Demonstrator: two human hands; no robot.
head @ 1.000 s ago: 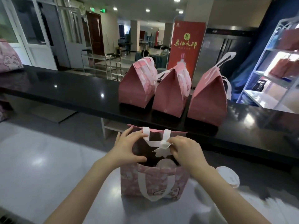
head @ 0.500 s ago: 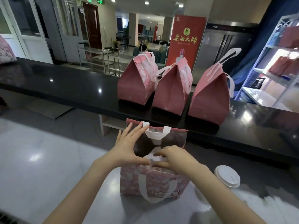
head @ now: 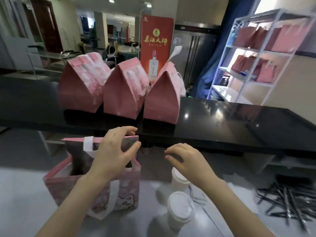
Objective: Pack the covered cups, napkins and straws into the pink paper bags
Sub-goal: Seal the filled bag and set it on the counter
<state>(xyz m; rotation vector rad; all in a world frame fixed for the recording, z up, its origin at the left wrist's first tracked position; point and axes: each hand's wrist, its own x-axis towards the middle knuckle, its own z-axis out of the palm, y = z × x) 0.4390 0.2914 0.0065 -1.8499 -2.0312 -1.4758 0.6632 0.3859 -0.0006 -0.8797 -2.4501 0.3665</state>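
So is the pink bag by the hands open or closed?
Open. The pink bag has its rim spread wide and its dark inside shows; the three bags behind are folded shut.

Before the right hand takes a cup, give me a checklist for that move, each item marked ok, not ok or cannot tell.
1. Patterned pink paper bag upright, mouth open: ok.
2. Left hand steadying it: cannot tell; fingers spread over the rim, blurred.
3. Right hand empty: ok.
4. White lidded paper cups upright beside the bag: ok.
5. Room inside the bag: cannot tell, interior dark.
6. Black straws piled on the right: ok.
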